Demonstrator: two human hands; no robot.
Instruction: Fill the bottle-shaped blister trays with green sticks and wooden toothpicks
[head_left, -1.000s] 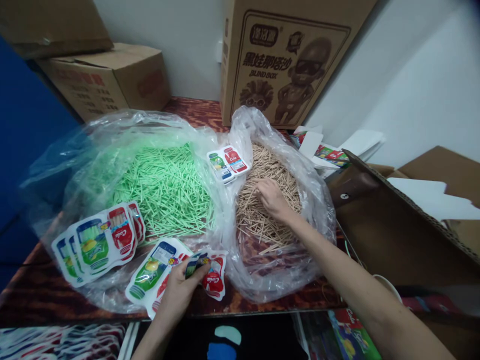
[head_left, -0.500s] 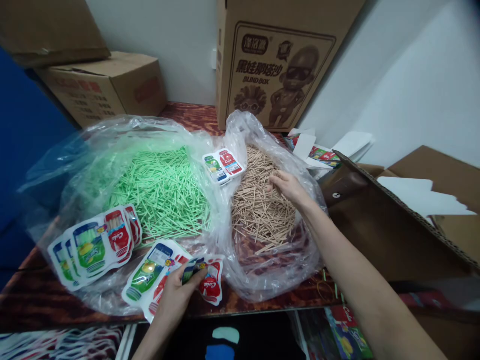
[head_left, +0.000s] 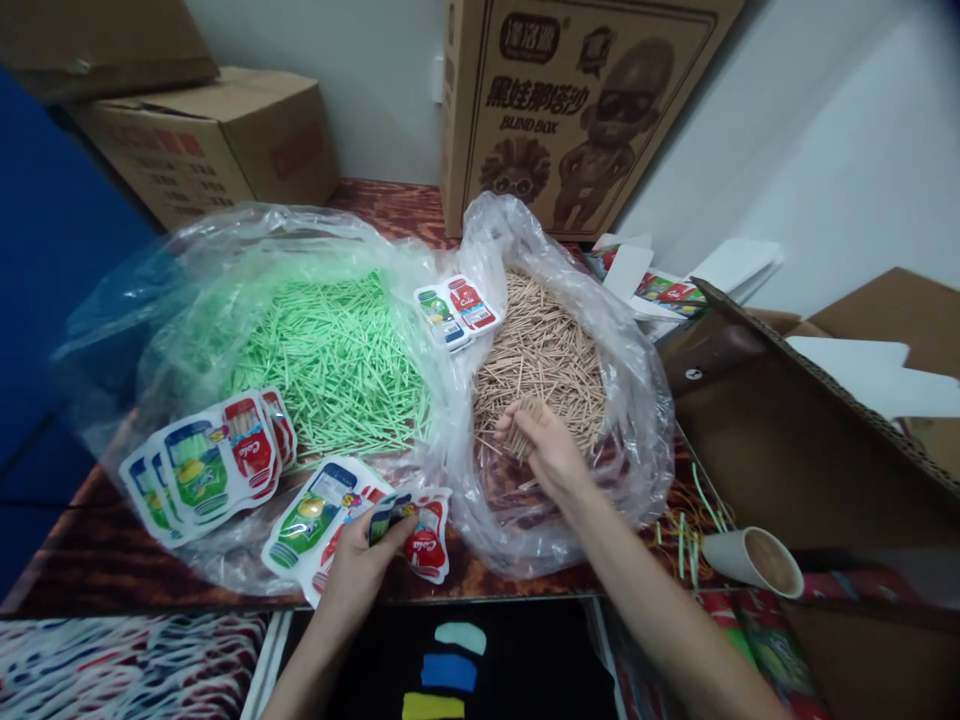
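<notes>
My left hand [head_left: 360, 560] pinches a small printed pouch [head_left: 429, 540] with red cola and green lemon pictures, bent under the thumb. Another such pouch [head_left: 313, 515] lies just left of that hand, partly covered by it. My right hand [head_left: 556, 455] is closed around a small bunch of thin brown sticks [head_left: 526, 418], at the near side of a heap of the same sticks [head_left: 551, 340] in a clear plastic bag [head_left: 645, 450]. To the left, a second clear bag [head_left: 169, 290] holds a heap of bright green sticks [head_left: 337, 350].
Overlapping filled pouches [head_left: 199, 475] lie at the left, and a small stack [head_left: 459, 312] sits between the bags. A paper cup [head_left: 750, 562] lies tipped at the right beside an open carton [head_left: 780, 420]. Behind stands a tall cardboard box [head_left: 577, 120].
My right hand has moved from the heap's far right side toward me, with brown sticks now showing in its fingers. The left hand keeps its pouch. The view has shifted slightly, revealing the cup.
</notes>
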